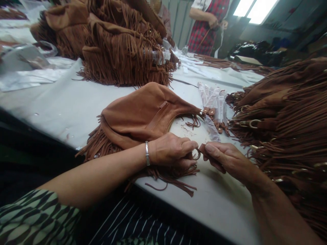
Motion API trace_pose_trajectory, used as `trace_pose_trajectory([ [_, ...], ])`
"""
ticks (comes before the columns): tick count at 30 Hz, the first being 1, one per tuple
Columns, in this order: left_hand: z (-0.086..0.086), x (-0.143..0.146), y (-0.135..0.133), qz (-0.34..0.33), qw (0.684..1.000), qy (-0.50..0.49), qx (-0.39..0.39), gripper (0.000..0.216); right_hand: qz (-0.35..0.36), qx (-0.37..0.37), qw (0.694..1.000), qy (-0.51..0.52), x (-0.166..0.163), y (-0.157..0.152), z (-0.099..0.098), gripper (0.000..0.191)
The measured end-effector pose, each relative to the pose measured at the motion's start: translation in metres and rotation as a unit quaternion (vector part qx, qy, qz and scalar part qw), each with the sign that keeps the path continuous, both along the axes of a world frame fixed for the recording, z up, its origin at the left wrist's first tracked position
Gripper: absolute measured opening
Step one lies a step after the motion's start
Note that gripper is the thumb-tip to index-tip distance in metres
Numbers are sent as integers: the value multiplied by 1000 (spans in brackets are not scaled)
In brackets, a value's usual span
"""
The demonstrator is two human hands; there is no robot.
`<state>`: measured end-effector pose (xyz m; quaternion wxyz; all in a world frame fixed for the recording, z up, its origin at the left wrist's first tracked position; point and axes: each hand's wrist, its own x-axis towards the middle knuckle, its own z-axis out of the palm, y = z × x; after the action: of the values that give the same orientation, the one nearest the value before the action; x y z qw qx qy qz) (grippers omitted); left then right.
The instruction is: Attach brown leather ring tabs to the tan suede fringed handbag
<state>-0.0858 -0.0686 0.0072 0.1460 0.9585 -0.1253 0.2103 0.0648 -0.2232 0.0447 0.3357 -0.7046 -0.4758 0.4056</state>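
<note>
A brown suede fringed bag [143,115] lies on the white table [63,105] in front of me, zipper side up, fringe hanging toward me. My left hand [171,151], with a silver bracelet on the wrist, grips the bag's near end at a metal ring [197,154]. My right hand [224,158] pinches a brown strap end [203,148] right against that ring. The two hands almost touch.
A tall heap of fringed bags [120,44] stands at the back left, another pile [283,115] fills the right. Plastic-wrapped straps [214,102] lie beyond my hands. A person in a red plaid apron [208,23] stands at the far end.
</note>
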Motion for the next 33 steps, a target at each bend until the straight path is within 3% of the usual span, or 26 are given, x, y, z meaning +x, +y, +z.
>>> trace_pose_trajectory([
  [13,2,-1,-2,-8,1000,-11,26,32,-1,-33,999,7,0,-2,-2,48],
  [24,-3,-1,-6,5,999,-22,46,35,117,-77,987,79,15,7,3,48],
  [33,-1,-3,-5,-13,999,-18,37,33,109,-63,988,85,15,2,-5,48],
])
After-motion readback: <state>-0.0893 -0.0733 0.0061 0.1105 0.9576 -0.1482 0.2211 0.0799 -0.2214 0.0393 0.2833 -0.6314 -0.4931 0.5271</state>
